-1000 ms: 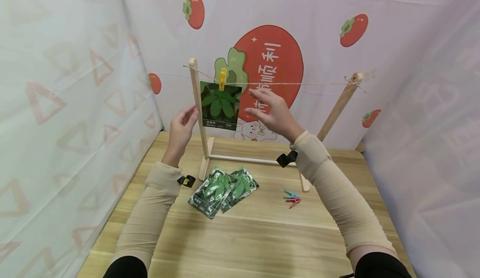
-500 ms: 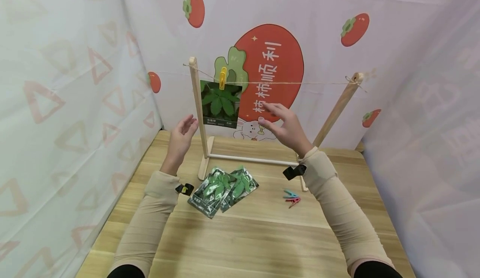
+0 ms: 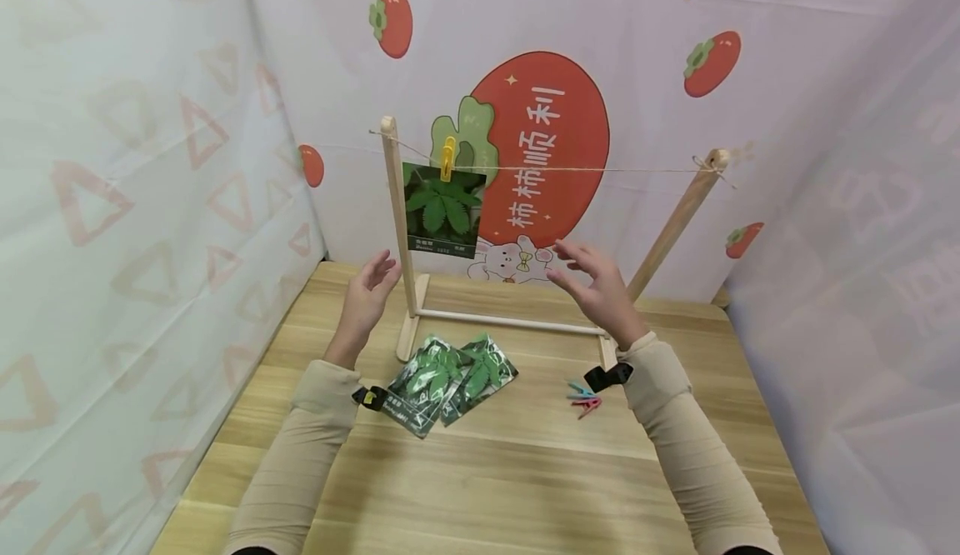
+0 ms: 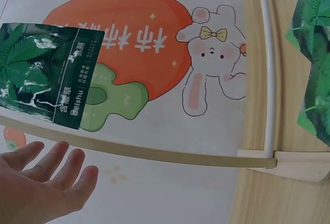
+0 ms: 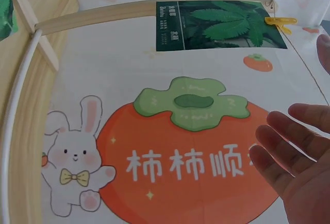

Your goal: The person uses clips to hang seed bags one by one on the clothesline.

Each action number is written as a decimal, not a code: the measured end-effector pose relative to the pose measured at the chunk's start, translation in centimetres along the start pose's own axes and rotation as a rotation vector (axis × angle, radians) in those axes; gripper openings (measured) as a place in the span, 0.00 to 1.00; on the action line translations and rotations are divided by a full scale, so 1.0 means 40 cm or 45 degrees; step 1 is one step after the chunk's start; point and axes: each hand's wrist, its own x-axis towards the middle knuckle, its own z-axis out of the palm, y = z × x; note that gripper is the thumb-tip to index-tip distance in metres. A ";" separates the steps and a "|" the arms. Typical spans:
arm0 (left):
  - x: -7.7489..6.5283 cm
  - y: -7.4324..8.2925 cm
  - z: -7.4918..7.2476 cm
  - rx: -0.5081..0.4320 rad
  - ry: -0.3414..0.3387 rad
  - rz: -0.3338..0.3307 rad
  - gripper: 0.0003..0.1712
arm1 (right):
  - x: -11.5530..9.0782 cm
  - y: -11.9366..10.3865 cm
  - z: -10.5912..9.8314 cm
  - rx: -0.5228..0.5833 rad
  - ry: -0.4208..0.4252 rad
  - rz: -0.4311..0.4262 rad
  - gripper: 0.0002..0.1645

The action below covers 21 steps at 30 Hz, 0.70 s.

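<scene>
A green seed packet (image 3: 444, 212) with a leaf picture hangs from a string (image 3: 570, 169), held there by a yellow clothespin (image 3: 447, 159) near the left post. My left hand (image 3: 366, 292) is just left of that post, fingers loosely extended and holding nothing; the left wrist view shows its fingers (image 4: 62, 167) apart from the post and packet. My right hand (image 3: 600, 288) is in the air right of the packet, below the string, its fingers (image 5: 283, 147) relaxed and holding nothing. Two or more similar packets (image 3: 427, 384) lie overlapping on the table.
The string runs between two wooden posts, the left post (image 3: 399, 222) and the right post (image 3: 678, 222), joined low down by a white rod (image 3: 517, 320). A blue clothespin (image 3: 579, 390) and a red clothespin (image 3: 587, 406) lie on the wooden table (image 3: 510, 488). Printed cloth (image 3: 645, 5) surrounds it.
My right hand has moved down and to the right, away from the hanging packet. My left hand has lowered slightly beside the left post. The packet stays clipped on the string.
</scene>
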 end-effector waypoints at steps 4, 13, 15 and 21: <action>-0.007 -0.030 -0.001 -0.005 -0.029 -0.031 0.37 | -0.032 0.027 0.013 0.034 0.016 0.062 0.28; -0.016 -0.085 0.006 0.000 -0.039 -0.073 0.36 | -0.082 0.061 0.028 0.052 0.029 0.162 0.28; -0.020 -0.099 0.008 -0.023 -0.031 -0.060 0.36 | -0.093 0.069 0.033 0.048 0.020 0.178 0.28; -0.029 -0.135 0.010 -0.070 -0.015 0.011 0.34 | -0.129 0.099 0.050 -0.012 0.020 0.170 0.29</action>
